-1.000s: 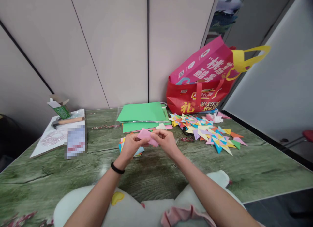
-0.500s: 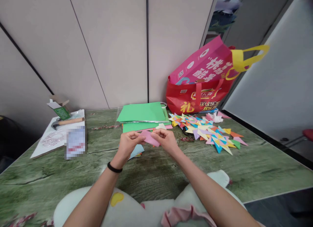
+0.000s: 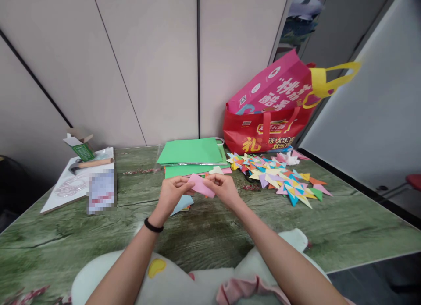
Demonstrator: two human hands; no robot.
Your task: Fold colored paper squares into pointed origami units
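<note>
A small piece of pink paper (image 3: 200, 186) is held between my two hands, above the green marbled table. My left hand (image 3: 173, 192) pinches its left edge between thumb and fingers; a black band circles that wrist. At its right side my right hand (image 3: 222, 187) grips the paper the same way. Below my left hand lies a light blue paper piece (image 3: 182, 204), with bits of orange and other colours showing under it. Just behind the hands are green paper sheets (image 3: 192, 151) in a stack, with pink and white paper edges at its front.
To the right spreads a pile of colourful folded paper pieces (image 3: 272, 175), before a red gift bag (image 3: 259, 132) holding a pink box (image 3: 272, 86). At the left, a hammer (image 3: 94, 164) and a small green-and-white box (image 3: 82, 148) rest on a white board (image 3: 62, 193).
The pink paper has tilted slightly, and its left part shows more between the fingers. Both hands stay in nearly the same place.
</note>
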